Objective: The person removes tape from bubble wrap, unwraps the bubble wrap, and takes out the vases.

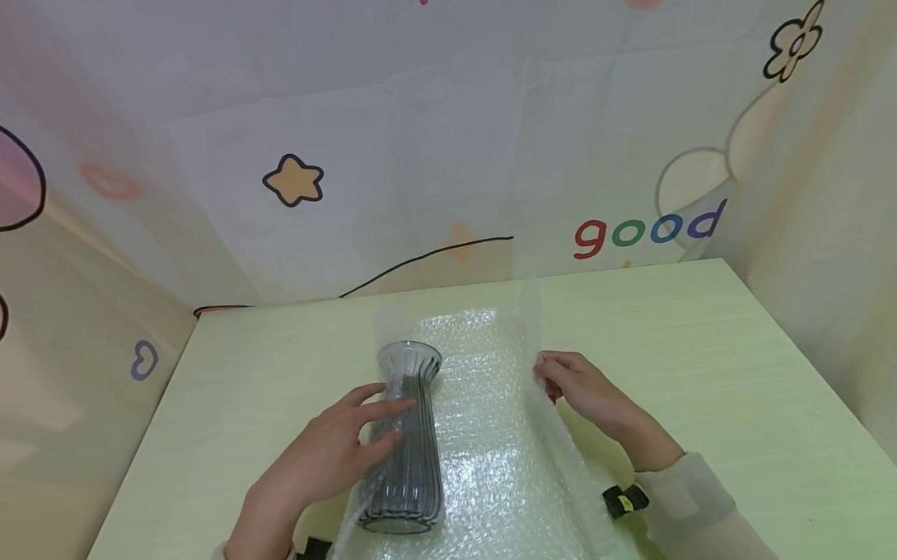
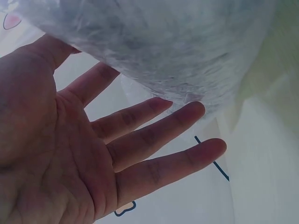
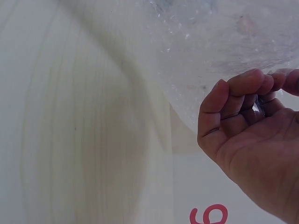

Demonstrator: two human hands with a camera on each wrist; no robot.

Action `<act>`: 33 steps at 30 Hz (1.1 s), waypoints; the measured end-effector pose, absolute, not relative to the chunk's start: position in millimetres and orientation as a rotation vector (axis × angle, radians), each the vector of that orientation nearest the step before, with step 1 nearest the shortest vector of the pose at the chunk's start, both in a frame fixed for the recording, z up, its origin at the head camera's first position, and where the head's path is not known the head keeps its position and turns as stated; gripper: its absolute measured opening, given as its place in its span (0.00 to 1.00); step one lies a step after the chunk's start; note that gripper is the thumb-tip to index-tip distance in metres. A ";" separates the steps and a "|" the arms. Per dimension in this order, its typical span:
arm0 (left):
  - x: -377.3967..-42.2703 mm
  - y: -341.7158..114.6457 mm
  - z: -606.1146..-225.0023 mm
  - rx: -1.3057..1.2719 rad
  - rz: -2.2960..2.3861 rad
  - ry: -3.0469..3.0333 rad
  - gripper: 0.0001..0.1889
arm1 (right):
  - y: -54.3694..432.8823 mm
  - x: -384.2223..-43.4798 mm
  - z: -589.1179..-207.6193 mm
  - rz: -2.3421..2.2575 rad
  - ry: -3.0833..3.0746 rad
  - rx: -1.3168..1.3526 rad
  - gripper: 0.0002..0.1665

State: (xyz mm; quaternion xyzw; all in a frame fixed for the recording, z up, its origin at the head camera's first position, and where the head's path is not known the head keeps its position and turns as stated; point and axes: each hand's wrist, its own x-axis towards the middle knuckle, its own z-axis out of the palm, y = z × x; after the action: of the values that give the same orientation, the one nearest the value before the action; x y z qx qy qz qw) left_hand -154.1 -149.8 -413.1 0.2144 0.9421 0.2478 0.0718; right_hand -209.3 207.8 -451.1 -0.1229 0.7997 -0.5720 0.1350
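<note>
A grey, ribbed glass vase with a flared rim lies on a sheet of bubble wrap, its mouth toward the back. Along the vase's left side the sheet's edge is lifted up against it. My left hand has its fingers spread, the tips at the vase's side; in the left wrist view the hand reaches along the outside of the raised wrap. With thumb and curled fingers, my right hand pinches the sheet's right edge, which is lifted off the table. The right wrist view shows that hand at the wrap's border.
The pale green table runs back to a printed cloth backdrop, with more cloth at both sides. Black wrist straps with small devices sit near both sleeves.
</note>
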 end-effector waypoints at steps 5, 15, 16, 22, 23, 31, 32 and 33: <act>-154.3 -152.5 -414.2 0.602 0.747 2.810 0.24 | 208.0 -209.3 -450.9 -1.645 2.324 -0.358 0.22; -151.0 -160.1 -412.8 0.542 0.760 2.778 0.28 | 208.8 -209.0 -450.0 -1.649 2.317 -0.355 0.22; -150.4 -160.6 -412.6 0.537 0.767 2.774 0.28 | 208.9 -209.0 -450.0 -1.649 2.317 -0.355 0.22; -147.7 -163.9 -413.2 0.499 0.791 2.779 0.28 | 208.8 -209.0 -450.0 -1.651 2.314 -0.352 0.22; -147.3 -164.6 -413.3 0.495 0.792 2.782 0.28 | 208.8 -209.0 -450.0 -1.651 2.314 -0.351 0.22; -145.1 -171.5 -413.8 0.451 0.756 2.812 0.29 | 208.8 -208.8 -450.1 -1.650 2.317 -0.349 0.21; -145.2 -172.3 -413.6 0.441 0.750 2.812 0.30 | 208.8 -209.0 -450.2 -1.651 2.315 -0.350 0.21; -145.2 -173.0 -413.5 0.432 0.744 2.812 0.30 | 208.8 -209.0 -450.2 -1.653 2.314 -0.353 0.22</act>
State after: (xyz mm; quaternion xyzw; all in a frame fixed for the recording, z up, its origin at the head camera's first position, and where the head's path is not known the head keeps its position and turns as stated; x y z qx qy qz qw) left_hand -145.2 -173.0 -413.5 0.1463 0.9515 0.2516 0.1001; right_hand -209.0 208.8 -450.2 -0.1219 0.7998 -0.5715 0.1377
